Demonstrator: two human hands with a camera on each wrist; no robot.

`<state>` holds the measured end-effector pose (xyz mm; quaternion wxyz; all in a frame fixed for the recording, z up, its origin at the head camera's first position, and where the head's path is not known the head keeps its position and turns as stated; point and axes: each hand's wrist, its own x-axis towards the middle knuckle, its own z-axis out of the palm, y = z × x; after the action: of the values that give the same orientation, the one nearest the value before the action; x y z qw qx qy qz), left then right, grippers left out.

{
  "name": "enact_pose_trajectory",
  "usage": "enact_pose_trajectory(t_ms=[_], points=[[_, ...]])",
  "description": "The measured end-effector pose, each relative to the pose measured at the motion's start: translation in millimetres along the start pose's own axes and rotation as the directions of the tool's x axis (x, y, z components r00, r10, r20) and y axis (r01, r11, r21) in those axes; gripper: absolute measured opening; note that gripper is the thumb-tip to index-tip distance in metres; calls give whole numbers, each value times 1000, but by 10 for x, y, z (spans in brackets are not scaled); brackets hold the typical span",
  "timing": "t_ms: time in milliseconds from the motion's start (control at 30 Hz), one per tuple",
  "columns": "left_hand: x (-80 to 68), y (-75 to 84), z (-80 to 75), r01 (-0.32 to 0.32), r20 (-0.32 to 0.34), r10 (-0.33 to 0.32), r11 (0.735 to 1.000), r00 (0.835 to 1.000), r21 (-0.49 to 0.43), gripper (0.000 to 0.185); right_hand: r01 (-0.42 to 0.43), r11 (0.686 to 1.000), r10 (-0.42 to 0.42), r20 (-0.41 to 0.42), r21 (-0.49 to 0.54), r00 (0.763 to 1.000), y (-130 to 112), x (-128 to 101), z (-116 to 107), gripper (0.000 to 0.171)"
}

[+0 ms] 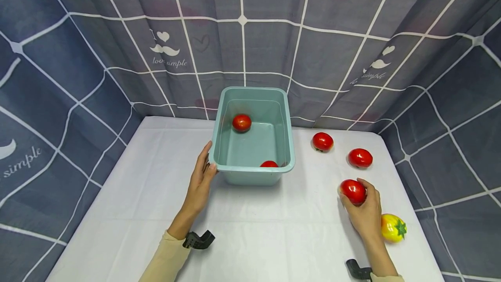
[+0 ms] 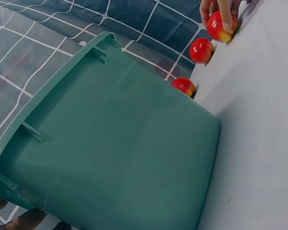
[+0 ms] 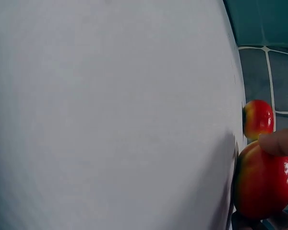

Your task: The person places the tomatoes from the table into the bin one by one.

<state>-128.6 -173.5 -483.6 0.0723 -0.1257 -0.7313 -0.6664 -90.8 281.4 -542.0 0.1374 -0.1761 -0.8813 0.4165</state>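
Right hand (image 1: 365,212) curls its fingers around 1 tomato (image 1: 353,191) on the table (image 1: 274,238) while the left hand (image 1: 201,177), fingers straight, steadies the tub (image 1: 289,142), which holds 2 tomatoes, with 2 red ones left outside.

Bright, even overhead light is casting soft shadows; wide-angle bending is warping edges, and the right wrist view is blurring.

Beige sleeves (image 1: 166,253), black wrist mounts (image 1: 198,240).
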Motion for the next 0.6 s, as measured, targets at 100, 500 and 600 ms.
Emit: enact_pose_trajectory(t_ms=[100,500,600], points=[[2,-3,-2,-1,0,1,1000,1000,2,61,0,1000,0,0,7,1000,-6,7,-2,75],[1,-6,-4,-1,-3,1,1000,1000,-3,61,46,999,-46,-12,16,999,-151,41,-1,73],[1,-9,-3,2,-4,-2,1000,1000,-4,62,90,996,-89,-23,25,996,-230,76,-2,72]])
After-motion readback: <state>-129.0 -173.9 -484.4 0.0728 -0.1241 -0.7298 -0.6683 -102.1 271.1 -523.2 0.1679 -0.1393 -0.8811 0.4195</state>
